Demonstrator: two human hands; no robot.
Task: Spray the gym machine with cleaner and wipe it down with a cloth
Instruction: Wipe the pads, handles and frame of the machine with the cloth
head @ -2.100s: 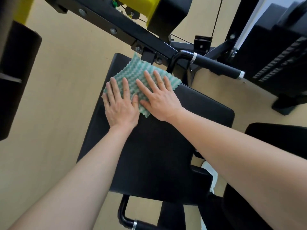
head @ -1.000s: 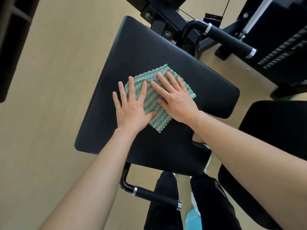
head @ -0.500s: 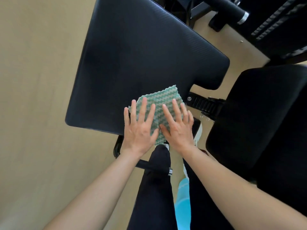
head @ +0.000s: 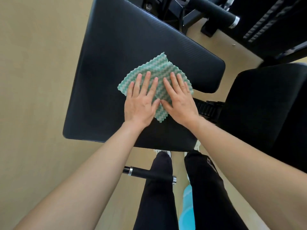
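Left grip (head: 140, 105): flat, fingers straight and spread, palm down on the near left part of the cloth (head: 159, 70); nothing pinched or enclosed. Right grip (head: 180, 102): likewise flat and open, fingers straight, pressing the near right part of the cloth. Thumbs almost meet over the cloth's middle.

Cloth: green-and-white zigzag weave, spread flat on the black seat pad (head: 116, 55) of the gym machine, right of the pad's centre, far corner free of both grips.

Second black pad (head: 265, 105) just right of the seat pad. Black handle with metal collars (head: 149, 174) below the pad's near edge. Floor (head: 33, 80) tan.

Light blue object (head: 188, 206) between the person's black trouser legs (head: 157, 196), mostly hidden; cannot tell whether it is a bottle or what it holds.
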